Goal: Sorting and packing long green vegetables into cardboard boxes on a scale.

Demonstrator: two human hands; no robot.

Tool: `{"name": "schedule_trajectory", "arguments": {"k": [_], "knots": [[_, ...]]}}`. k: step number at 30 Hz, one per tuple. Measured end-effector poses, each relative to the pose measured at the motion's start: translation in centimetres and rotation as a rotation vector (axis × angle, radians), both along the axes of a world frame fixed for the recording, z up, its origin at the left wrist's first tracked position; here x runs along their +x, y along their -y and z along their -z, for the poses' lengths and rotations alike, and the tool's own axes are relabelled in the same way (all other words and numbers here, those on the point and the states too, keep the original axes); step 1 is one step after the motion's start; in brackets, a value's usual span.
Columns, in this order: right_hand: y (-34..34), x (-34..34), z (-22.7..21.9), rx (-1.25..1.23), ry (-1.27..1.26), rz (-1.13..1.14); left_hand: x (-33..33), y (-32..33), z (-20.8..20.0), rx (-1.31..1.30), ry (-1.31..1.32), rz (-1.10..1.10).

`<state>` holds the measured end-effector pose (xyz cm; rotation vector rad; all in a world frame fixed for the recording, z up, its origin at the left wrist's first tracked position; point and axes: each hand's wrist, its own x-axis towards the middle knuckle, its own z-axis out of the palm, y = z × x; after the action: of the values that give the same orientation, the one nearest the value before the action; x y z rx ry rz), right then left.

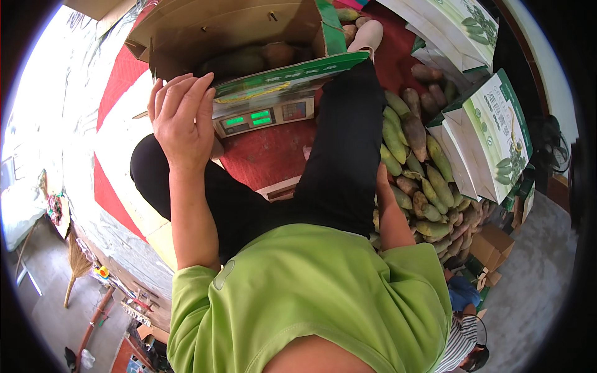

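Observation:
My left hand (181,121) is at the near left corner of an open cardboard box (217,25). Its fingers bend over the edge beside the green printed flap, and the thumb lies along the flap's end. A few dark, long vegetables (278,55) lie in the shadow inside the box. Under the box's near side shows a weighing scale (261,118) with lit green digits. My right hand (382,176) hangs beside my right thigh, next to a heap of long green and purplish-brown vegetables (423,180). My leg hides most of it, and its fingers do not show.
White and green printed cartons (488,133) stand right of the heap. A brown carton (491,245) lies behind it, near another person in a striped top (460,339). Red cloth (267,158) covers the floor before me. At the left are a straw broom (76,264) and a wooden pole (93,329).

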<state>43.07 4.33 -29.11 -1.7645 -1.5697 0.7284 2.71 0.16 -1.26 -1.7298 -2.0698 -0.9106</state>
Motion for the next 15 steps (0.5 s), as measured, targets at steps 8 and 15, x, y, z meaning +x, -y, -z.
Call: {"name": "schedule_trajectory", "arguments": {"k": [8, 15], "knots": [[-3.6, 2.7, -1.7, -0.676, 0.12, -0.322, -0.5, 0.6, 0.2, -0.019, -0.02, -0.033], [-15.9, -1.4, -11.8, 0.005, 0.059, -0.392, 0.2, -0.5, -1.2, -0.192, -0.027, -0.031]]}}
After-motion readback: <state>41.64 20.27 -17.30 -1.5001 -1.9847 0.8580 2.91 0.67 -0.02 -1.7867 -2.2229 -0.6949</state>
